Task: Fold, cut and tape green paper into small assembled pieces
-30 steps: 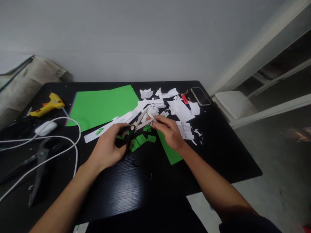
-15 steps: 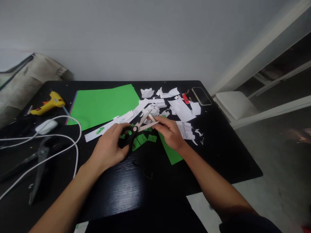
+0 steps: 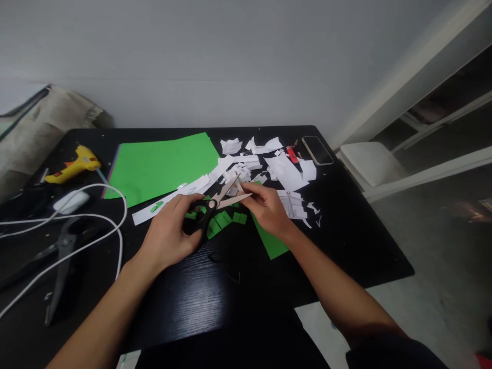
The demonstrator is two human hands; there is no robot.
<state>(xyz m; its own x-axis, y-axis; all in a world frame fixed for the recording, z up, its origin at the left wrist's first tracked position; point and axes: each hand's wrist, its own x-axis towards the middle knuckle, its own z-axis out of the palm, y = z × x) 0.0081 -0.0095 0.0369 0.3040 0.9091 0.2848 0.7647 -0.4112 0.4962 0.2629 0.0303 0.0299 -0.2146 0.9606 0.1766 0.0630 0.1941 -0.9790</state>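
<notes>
My left hand [image 3: 169, 230] grips the black handles of a pair of scissors [image 3: 215, 202], whose blades stand apart and point up to the right. My right hand [image 3: 267, 207] pinches a small white paper piece [image 3: 239, 185] held between the blades. Under both hands lie several small green paper squares [image 3: 223, 220] and a green strip [image 3: 271, 241] on the black table [image 3: 192, 297].
A large green sheet [image 3: 165, 164] lies at the back left, white paper scraps [image 3: 284, 174] at the back right beside a phone [image 3: 317, 149]. A yellow glue gun [image 3: 73, 165], white cable [image 3: 96, 225] and dark pliers [image 3: 57, 256] lie at the left. A white stool [image 3: 369, 164] stands right of the table.
The scissors' blades have opened a little wider around the paper piece. Both hands stay in nearly the same place.
</notes>
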